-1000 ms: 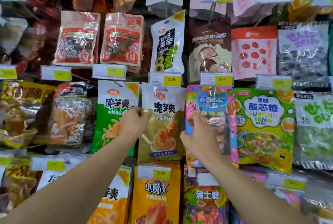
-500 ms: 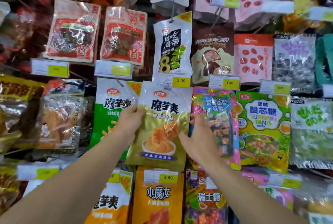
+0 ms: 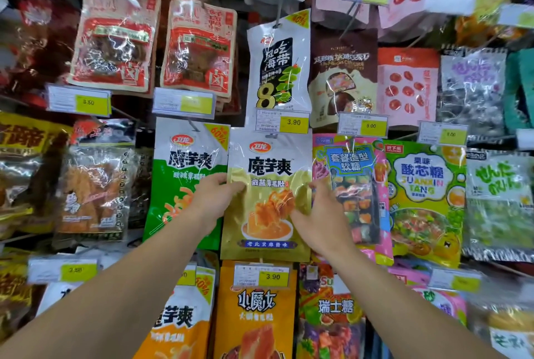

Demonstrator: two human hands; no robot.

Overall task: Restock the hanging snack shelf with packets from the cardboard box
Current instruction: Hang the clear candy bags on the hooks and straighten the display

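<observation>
The left hand [image 3: 215, 199] grips the left edge of the yellow-gold packet [image 3: 267, 194], thumb on the printed front and fingers curled behind. The right hand [image 3: 319, 214] pinches the packet's right edge at about mid-height, fingertips [image 3: 315, 185] bent onto the foil. Between them the packet hangs nearly flat and upright, its top edge tucked right under the 3.90 price tag [image 3: 281, 122] at twelve o'clock from the hands.

A second ago the right hand lay over the pink candy packet [image 3: 351, 194] at three o'clock, and the left hand alone held the yellow-gold one; half a second ago that packet tilted with its bottom swung left. Now it sits square and higher (the head camera has also dropped a little, so part of the shift is only apparent). That reads as the packet's hole being fed onto, or just seated on, the peg behind the tag, though the hole and peg are hidden.

At nine o'clock the green packet [image 3: 187, 179] touches the left hand; at six o'clock hangs an orange packet [image 3: 257, 312]. The cardboard box is out of view, so the remaining stock cannot be judged
</observation>
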